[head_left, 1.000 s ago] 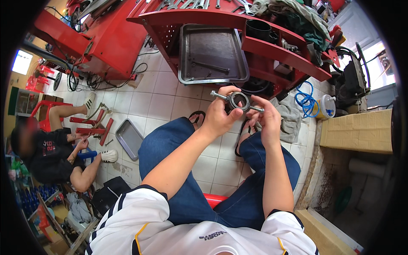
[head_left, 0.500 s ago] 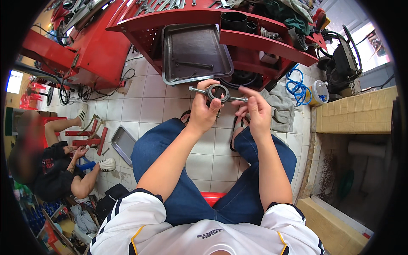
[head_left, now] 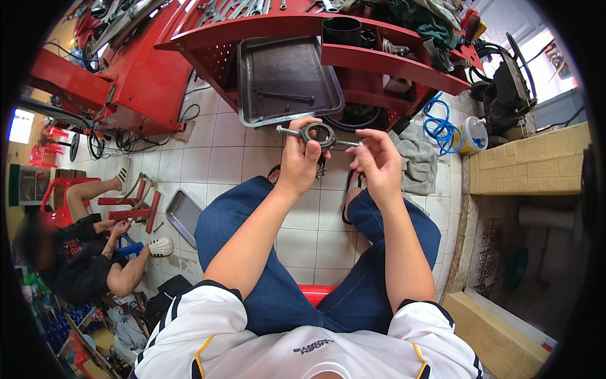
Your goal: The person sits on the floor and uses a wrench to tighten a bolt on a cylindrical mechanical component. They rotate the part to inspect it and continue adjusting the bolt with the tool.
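Observation:
My left hand (head_left: 298,163) is closed round a dark metal ring clamp (head_left: 308,132), its thumb pressed on the near side. A long bolt sticks out of the ring on each side. The left bolt (head_left: 288,131) shows its bright head beyond my fingers. On the other side, my right hand (head_left: 382,163) has its curled fingers at the outer end of the right bolt (head_left: 347,143). The thumb and fingers partly hide that tip. Both hands hold the piece in the air above the tiled floor, between my knees and a metal tray (head_left: 278,69).
Wrenches (head_left: 249,7) lie on the red tool cart (head_left: 252,26) ahead. A blue hose (head_left: 435,129), a white bucket (head_left: 472,136) and a grey cloth (head_left: 416,165) are at the right. Another person (head_left: 79,252) sits at the left near a second tray (head_left: 183,216).
My right fingers have closed in on the end of the right bolt, where they were spread before. The ring clamp has shifted slightly left. The other person's head and body have moved a little.

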The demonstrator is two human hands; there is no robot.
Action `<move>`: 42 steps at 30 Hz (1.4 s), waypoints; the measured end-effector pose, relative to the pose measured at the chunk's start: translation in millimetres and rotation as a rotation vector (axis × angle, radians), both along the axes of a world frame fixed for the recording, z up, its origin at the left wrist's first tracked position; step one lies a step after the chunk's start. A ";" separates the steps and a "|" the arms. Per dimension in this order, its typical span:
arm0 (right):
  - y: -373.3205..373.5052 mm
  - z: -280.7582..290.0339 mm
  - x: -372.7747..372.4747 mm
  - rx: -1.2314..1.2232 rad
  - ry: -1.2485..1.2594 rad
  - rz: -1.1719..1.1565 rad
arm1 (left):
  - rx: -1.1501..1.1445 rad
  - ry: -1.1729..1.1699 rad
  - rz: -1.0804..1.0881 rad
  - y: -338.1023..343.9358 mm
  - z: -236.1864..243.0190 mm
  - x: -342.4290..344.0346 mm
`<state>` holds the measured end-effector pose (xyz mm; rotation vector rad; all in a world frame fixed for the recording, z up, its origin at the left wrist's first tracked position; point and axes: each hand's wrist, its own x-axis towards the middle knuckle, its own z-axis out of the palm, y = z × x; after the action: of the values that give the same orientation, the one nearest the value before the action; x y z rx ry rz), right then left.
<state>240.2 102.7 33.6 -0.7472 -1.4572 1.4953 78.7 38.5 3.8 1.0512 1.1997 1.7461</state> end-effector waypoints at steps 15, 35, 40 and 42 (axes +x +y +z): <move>-1.1 -2.6 -0.2 -0.063 -0.083 0.011 | -0.026 0.025 -0.001 0.7 -0.1 -0.5; 7.8 -16.6 7.5 -0.004 -0.151 -0.129 | -0.577 -0.346 -0.248 1.8 -2.5 -5.3; 34.2 -31.2 8.3 -0.165 -0.154 -0.199 | -0.532 -0.658 -0.407 0.0 6.0 0.5; 49.3 -52.7 -8.4 -0.057 -0.313 -0.196 | -0.479 -0.714 -0.514 0.2 15.9 3.6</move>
<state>231.8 152.1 -19.2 -1.1660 -1.5217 1.3163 82.3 38.7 19.8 0.3399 0.7367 1.1761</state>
